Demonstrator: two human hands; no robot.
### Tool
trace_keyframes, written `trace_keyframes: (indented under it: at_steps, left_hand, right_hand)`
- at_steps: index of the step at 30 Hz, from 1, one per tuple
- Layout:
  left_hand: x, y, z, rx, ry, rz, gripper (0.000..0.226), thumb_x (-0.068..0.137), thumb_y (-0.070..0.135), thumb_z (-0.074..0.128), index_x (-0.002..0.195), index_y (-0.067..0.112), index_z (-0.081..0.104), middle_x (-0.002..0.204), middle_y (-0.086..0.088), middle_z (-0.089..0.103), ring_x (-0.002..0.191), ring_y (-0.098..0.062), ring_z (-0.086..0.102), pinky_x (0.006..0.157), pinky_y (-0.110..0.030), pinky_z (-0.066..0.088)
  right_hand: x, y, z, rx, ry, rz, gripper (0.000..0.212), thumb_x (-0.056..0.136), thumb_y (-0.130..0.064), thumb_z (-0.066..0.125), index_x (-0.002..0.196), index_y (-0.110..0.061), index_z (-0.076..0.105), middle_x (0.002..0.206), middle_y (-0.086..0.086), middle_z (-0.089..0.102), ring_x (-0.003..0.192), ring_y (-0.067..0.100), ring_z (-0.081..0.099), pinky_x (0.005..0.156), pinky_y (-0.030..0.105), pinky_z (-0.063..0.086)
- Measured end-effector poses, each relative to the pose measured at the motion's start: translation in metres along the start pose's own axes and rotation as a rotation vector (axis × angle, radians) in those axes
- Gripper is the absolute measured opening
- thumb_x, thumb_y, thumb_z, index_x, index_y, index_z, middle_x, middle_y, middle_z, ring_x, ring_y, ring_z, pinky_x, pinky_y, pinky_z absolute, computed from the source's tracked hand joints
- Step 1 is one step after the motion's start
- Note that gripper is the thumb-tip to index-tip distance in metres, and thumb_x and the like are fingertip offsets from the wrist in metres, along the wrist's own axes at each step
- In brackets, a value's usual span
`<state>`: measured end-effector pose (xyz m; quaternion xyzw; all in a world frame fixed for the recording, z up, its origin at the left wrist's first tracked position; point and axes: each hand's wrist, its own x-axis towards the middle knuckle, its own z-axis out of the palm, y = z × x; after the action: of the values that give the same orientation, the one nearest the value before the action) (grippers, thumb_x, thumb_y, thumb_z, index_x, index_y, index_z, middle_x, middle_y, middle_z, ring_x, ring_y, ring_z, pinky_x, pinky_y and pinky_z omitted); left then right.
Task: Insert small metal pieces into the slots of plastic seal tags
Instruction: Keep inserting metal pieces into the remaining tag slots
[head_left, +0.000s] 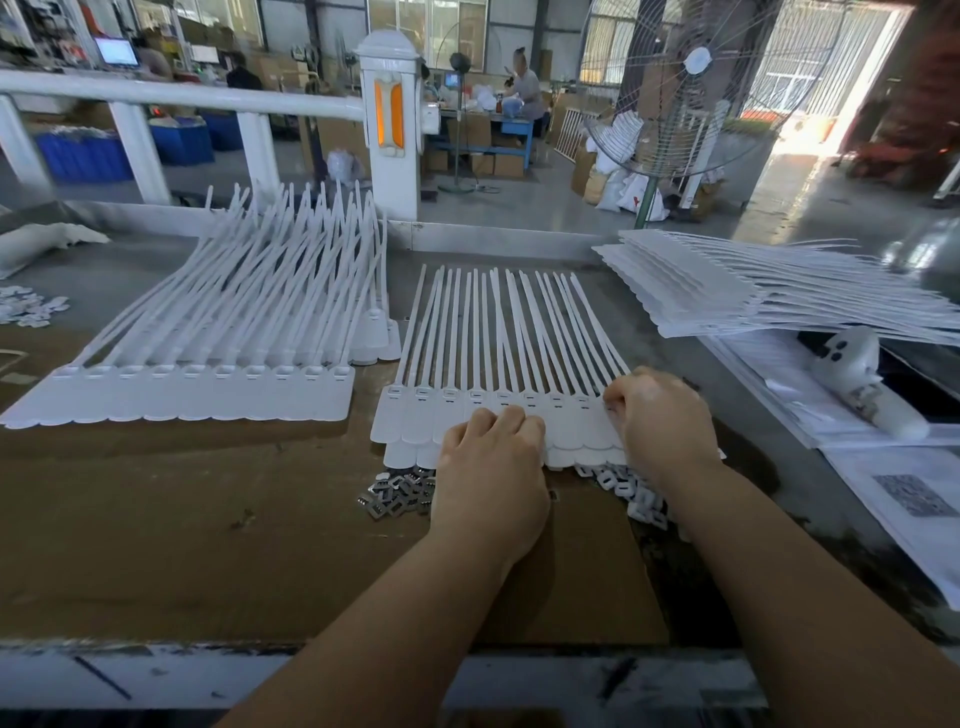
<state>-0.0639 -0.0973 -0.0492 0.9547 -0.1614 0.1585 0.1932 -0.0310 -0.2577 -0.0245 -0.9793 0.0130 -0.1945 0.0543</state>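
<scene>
Left hand (491, 457) curled, pressing seal tags (498, 415); right hand (662, 415) pinching tag row's end, contents unclear

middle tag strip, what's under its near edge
A second tag strip peeks out beneath the middle strip. Metal pieces and white clips lie at its edge. Both hands cover the rest.

Factory floor: tag stacks (218, 332), crates (83, 156)

We can read no text, brand or number here. A printed sheet (912, 494) to the right of our right hand (662, 415) bears a dark, code-like patch, too blurred for us to make out.
</scene>
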Motion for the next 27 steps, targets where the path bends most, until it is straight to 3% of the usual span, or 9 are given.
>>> trace_keyframes:
  at_steps: [11, 16, 23, 27]
  left_hand:
    - [-0.001, 0.000, 0.000, -0.002, 0.001, 0.001, 0.025, 0.095, 0.017, 0.034, 0.112, 0.022, 0.051, 0.112, 0.005, 0.049, 0.108, -0.018, 0.039, 0.093, -0.033, 0.030]
    - [-0.001, 0.001, 0.000, -0.001, 0.003, -0.002, 0.024, 0.095, 0.017, 0.035, 0.112, 0.022, 0.051, 0.112, 0.005, 0.049, 0.107, -0.018, 0.039, 0.092, -0.033, 0.030]
    - [0.000, 0.000, 0.000, -0.001, 0.003, -0.002, 0.023, 0.095, 0.017, 0.035, 0.111, 0.022, 0.051, 0.110, 0.005, 0.050, 0.106, -0.019, 0.040, 0.093, -0.034, 0.030]
    - [0.001, 0.000, 0.000, -0.004, 0.003, -0.002, 0.024, 0.095, 0.018, 0.035, 0.112, 0.022, 0.051, 0.111, 0.005, 0.050, 0.107, -0.018, 0.040, 0.093, -0.034, 0.030]
  right_hand:
    - [0.002, 0.001, -0.007, 0.033, -0.108, 0.055, 0.022, 0.086, -0.002, 0.054, 0.090, -0.013, 0.072, 0.096, 0.004, 0.063, 0.086, 0.022, 0.057, 0.073, 0.034, 0.050]
    - [0.004, 0.005, -0.010, 0.161, -0.129, 0.080, 0.018, 0.091, -0.013, 0.055, 0.103, -0.017, 0.069, 0.105, 0.004, 0.064, 0.096, 0.022, 0.057, 0.083, 0.034, 0.046]
    - [0.004, 0.009, -0.010, 0.338, -0.101, 0.112, 0.026, 0.087, -0.001, 0.054, 0.104, -0.015, 0.068, 0.100, 0.001, 0.067, 0.094, 0.016, 0.061, 0.090, 0.035, 0.049]
    - [0.004, 0.010, -0.008, 0.298, -0.104, 0.094, 0.030, 0.088, -0.002, 0.052, 0.107, -0.017, 0.070, 0.110, 0.001, 0.066, 0.099, 0.018, 0.059, 0.092, 0.033, 0.047]
